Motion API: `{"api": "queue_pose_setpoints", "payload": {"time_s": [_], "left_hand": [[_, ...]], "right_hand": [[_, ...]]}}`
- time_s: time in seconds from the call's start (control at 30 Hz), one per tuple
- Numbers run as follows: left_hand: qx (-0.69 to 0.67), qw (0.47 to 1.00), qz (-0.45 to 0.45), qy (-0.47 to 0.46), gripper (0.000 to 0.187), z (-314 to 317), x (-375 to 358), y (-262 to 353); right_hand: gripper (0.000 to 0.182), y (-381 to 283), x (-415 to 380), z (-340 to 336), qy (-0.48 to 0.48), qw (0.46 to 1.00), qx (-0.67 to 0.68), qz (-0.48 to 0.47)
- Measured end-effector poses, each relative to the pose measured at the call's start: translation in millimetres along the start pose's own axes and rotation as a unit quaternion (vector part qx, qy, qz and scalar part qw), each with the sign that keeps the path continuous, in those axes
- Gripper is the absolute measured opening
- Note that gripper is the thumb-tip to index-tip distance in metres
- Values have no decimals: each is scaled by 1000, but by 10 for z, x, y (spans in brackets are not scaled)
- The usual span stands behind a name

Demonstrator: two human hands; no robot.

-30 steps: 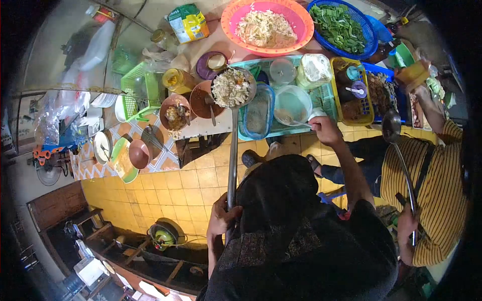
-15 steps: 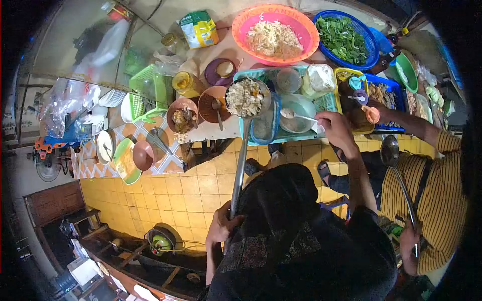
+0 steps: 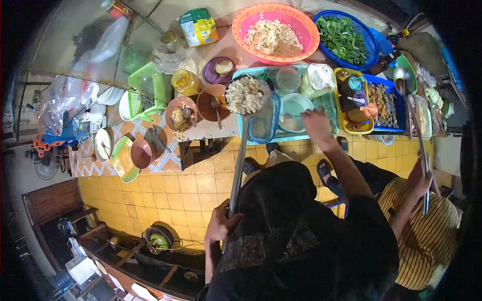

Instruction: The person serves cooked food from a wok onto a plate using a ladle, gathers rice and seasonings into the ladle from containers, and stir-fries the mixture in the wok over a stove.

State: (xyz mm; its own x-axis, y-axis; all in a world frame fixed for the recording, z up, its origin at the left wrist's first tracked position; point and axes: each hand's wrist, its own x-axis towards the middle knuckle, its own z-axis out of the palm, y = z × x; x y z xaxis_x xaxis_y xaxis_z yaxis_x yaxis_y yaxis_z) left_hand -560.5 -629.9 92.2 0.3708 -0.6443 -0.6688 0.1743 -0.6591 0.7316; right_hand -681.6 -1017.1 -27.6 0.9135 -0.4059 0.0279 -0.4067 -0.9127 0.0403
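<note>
The person's left hand (image 3: 221, 223) is closed around the lower end of a long-handled metal ladle (image 3: 239, 155), whose bowl, heaped with pale noodles and toppings, hangs well ahead of the hand, over the near edge of the table (image 3: 211, 131). The right hand (image 3: 315, 123) reaches forward into a teal plastic tray (image 3: 329, 103), its fingers curled at the rim of a white bowl (image 3: 293, 105); whether they grip the spoon lying there cannot be told.

Just beside the ladle's bowl stand a clear rectangular plastic container (image 3: 263, 123) and a brown bowl of red sauce (image 3: 211, 103) with a spoon in it. Farther left lie a brown bowl of fried bits (image 3: 179, 114) and a yellow jar (image 3: 185, 81). Beyond the tray sit a pink plastic basket of white noodles (image 3: 275, 30) and a blue basket of green leaves (image 3: 344, 32).

On the right, a co-worker in a yellow striped shirt (image 3: 427, 241) holds a second metal ladle (image 3: 414, 115) over a yellow basket (image 3: 354, 98).
</note>
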Motion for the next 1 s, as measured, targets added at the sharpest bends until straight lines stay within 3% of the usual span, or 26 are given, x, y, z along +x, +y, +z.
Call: {"api": "queue_pose_setpoints", "payload": {"time_s": [0.1,0.2,0.4,0.43,0.53,0.83,0.93,1.0], "left_hand": [[14,1000,10,9,39,-19,-16,119],[-5,1000,-5,8,39,-2,-16,99],[-11,1000,2,9,40,14,-5,99],[5,1000,9,9,40,8,11,68],[-19,1000,-13,2,43,10,8,37],[8,1000,-14,2,39,56,-51,206],[29,1000,-7,-2,39,74,-56,209],[37,999,-10,-9,39,81,-55,229]], "right_hand": [[21,-15,-48,130,-7,998,63,0],[19,96,-34,76,-120,981,135,65],[20,417,-129,-56,-71,938,319,113],[19,413,-123,-156,-94,933,318,143],[18,476,-164,-141,-61,929,344,121],[14,518,-106,-666,-69,919,365,128],[12,400,-22,-1000,2,915,390,102],[12,221,53,-1097,66,978,178,81]]}}
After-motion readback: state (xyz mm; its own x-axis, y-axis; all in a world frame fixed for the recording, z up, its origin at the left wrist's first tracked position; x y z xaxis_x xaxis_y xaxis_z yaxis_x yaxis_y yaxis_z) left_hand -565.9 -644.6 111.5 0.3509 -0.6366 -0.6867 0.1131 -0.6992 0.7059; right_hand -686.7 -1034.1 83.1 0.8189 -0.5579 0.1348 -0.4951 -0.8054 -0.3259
